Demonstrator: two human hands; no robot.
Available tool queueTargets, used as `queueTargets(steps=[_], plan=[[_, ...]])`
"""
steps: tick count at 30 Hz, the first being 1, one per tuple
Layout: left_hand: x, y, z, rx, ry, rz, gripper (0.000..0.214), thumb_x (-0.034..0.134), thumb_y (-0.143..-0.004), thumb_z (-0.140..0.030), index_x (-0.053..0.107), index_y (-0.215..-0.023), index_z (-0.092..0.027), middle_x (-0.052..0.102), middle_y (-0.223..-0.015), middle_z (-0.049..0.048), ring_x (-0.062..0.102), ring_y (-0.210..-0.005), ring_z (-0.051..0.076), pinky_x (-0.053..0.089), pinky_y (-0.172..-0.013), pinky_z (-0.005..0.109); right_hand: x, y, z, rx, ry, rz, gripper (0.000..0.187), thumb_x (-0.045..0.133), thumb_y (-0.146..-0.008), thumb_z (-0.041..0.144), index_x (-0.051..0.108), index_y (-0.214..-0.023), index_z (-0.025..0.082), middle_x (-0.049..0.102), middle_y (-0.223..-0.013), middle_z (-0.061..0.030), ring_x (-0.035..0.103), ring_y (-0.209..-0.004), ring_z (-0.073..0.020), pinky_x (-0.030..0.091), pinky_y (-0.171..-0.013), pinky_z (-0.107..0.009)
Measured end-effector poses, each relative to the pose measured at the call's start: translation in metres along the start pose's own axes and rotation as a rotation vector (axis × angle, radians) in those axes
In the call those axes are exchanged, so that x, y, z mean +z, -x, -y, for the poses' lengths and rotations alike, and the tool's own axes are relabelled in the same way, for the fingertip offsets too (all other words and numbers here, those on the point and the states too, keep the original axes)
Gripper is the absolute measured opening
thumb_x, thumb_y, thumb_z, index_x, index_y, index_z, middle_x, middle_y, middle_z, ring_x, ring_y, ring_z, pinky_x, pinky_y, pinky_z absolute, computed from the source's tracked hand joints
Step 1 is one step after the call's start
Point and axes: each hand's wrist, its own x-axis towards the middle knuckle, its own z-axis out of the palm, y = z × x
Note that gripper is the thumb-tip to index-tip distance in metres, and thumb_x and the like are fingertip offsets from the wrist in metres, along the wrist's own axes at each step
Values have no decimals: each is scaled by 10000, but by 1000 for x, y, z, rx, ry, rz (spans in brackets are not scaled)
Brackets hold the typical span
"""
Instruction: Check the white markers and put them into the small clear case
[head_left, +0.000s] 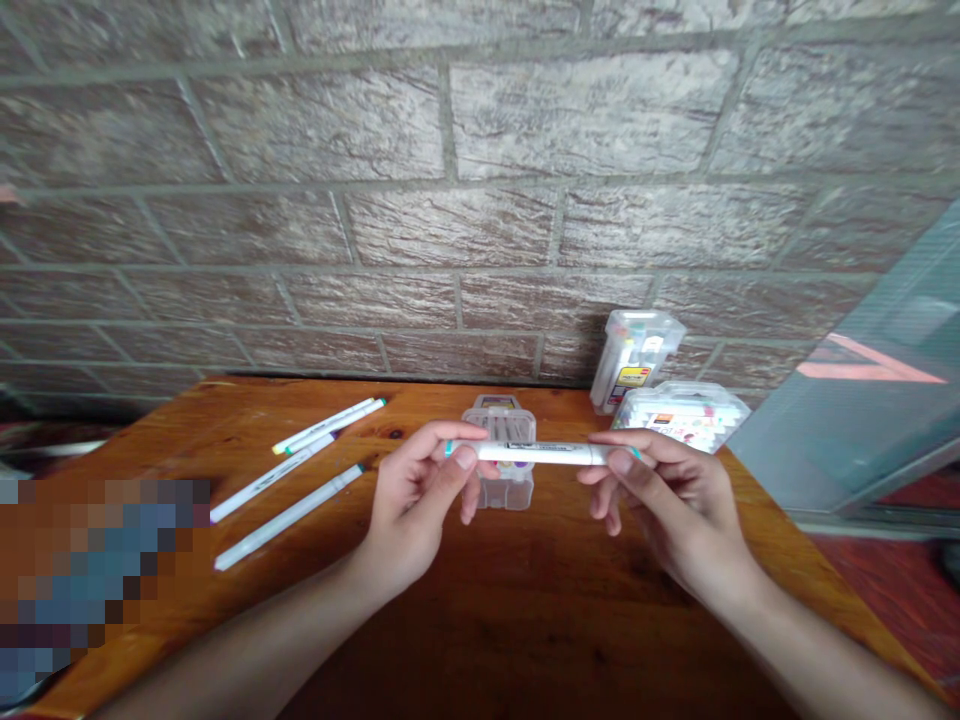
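A white marker (540, 453) with teal ends is held level in the air between my two hands. My left hand (420, 490) pinches its left end between thumb and fingers. The other end is gripped the same way by my right hand (675, 490). Behind the marker, on the table, stands a clear plastic marker case (506, 492), partly hidden by the marker and my fingers. To the left lie several loose white markers: one grey-white marker (289, 520) nearest me, one with a purple end (270, 482), and others with yellow and green ends (326, 427).
On the wooden table (525, 610), at the back right, stand a tall clear case of markers (634, 360) and a wider clear case (682, 412). A brick wall (450, 220) rises behind the table. A blurred-out patch (97, 570) covers the left front corner.
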Motion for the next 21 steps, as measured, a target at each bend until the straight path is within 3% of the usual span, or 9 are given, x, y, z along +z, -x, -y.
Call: queueTargets(steps=[21], plan=[[2, -4, -1, -52, 203, -28, 295, 678, -1001, -378, 769, -1142, -136, 800, -836, 111, 611, -512, 133, 503, -475, 250, 1, -1, 5, 68, -161, -10, 198, 731, -982, 326, 813, -1125, 217, 851, -921, -105, 726, -542, -188, 580, -411, -255]])
